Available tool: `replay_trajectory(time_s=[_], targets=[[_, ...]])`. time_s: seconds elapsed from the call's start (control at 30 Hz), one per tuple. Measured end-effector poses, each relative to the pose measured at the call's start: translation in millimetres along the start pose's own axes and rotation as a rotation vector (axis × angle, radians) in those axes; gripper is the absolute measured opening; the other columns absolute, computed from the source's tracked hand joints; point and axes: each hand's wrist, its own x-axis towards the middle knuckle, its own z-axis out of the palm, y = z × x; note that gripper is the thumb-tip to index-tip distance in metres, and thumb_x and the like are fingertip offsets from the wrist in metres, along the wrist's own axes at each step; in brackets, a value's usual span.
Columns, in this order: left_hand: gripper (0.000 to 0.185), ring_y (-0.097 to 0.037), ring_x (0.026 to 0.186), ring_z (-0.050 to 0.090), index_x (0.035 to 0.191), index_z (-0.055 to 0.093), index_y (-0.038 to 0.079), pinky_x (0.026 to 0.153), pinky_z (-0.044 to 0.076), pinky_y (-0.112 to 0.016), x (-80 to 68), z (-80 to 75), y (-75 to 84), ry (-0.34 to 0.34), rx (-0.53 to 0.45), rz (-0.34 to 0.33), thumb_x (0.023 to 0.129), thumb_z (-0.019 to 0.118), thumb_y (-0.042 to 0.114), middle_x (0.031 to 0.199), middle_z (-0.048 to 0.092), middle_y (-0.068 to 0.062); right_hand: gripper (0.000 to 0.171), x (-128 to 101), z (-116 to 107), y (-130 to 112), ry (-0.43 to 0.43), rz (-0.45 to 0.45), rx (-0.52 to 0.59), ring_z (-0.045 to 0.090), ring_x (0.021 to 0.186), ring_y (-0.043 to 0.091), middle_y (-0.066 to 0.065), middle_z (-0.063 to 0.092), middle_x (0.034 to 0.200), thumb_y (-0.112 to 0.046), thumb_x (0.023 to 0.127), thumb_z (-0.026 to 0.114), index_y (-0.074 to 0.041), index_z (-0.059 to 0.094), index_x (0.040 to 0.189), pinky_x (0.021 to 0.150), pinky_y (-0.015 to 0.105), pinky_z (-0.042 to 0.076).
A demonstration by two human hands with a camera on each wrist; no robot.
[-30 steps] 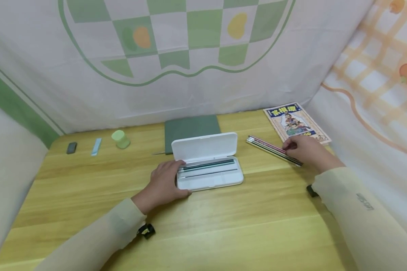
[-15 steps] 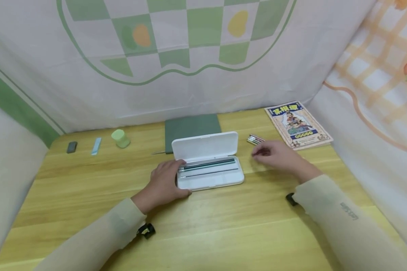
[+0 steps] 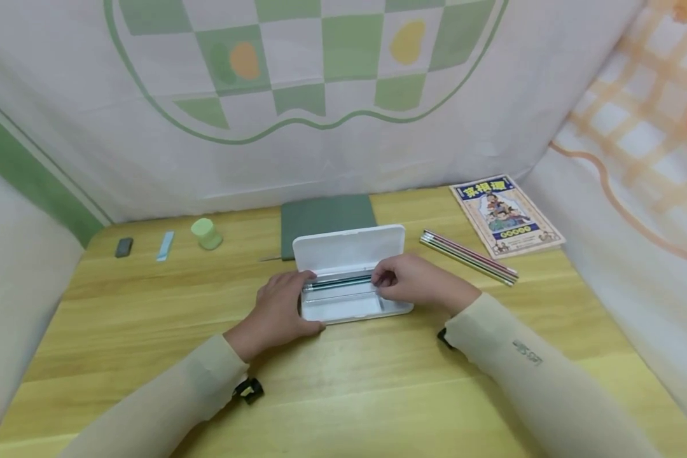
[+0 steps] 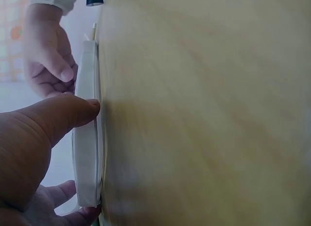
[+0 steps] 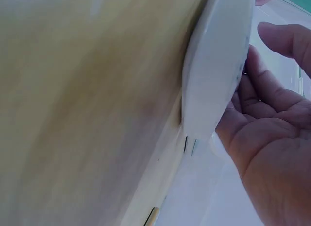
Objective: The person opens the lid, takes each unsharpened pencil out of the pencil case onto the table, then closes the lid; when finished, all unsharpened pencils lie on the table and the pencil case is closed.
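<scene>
A white pencil case (image 3: 349, 309) lies with its lid (image 3: 349, 248) raised in the head view. My left hand (image 3: 275, 310) grips its left end, thumb at the front edge and fingers round the back; the left wrist view shows the thumb (image 4: 80, 114) pressed on the case wall. Dark green pencils (image 3: 339, 283) lie along the back of the case. My right hand (image 3: 415, 280) reaches over the right end, fingers bent down at the pencils' right ends, which it hides. In the right wrist view, a gap shows between its thumb (image 5: 278, 39) and fingers.
Right of the case lies a bundle of striped pencils (image 3: 469, 257), near a comic-style book (image 3: 506, 216). A dark green notebook (image 3: 326, 219) lies behind the lid. At the left are a green cup-shaped object (image 3: 207, 234), a light blue strip (image 3: 165, 246) and a dark grey block (image 3: 123, 247).
My right hand has left the pencil bundle on the right and moved left to the case. The bundle stays on the table. My left hand keeps its grip on the case.
</scene>
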Motion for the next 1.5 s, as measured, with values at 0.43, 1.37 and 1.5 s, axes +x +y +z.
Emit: replay_trajectory(time_s=[0.43,1.37,1.5], targets=[[0.096,-0.033,0.146,0.033,0.153,0.044,0.016,0.118,0.022,-0.06,-0.2,-0.8,1.0,-0.006,0.005,-0.004,0.076,0.09,0.047,0.157,0.045,-0.007,0.014,6.8,4.6,-7.0,-0.039,0.049,0.027,0.06,0.088,0.018,-0.002,0.069,0.095,-0.018,0.096,0.073,-0.011,0.074,0.108,0.083,0.036,0.054],[0.094,-0.033,0.146,0.035,0.151,0.046,0.014,0.117,0.026,-0.061,0.2,-0.6,1.3,0.0,0.013,0.014,0.075,0.091,0.046,0.153,0.049,-0.008,0.006,6.5,7.9,-28.9,-0.047,0.085,-0.118,0.059,0.088,0.018,-0.001,0.067,0.094,-0.013,0.097,0.071,-0.014,0.074,0.102,0.083,0.035,0.052],[0.095,-0.032,0.145,0.036,0.151,0.046,0.013,0.116,0.027,-0.06,0.0,-0.4,0.7,0.008,0.017,0.026,0.074,0.091,0.047,0.152,0.05,-0.008,0.005,5.9,8.7,-26.1,-0.043,0.078,-0.116,0.059,0.088,0.018,-0.002,0.067,0.092,-0.012,0.097,0.07,-0.015,0.074,0.099,0.082,0.035,0.052]])
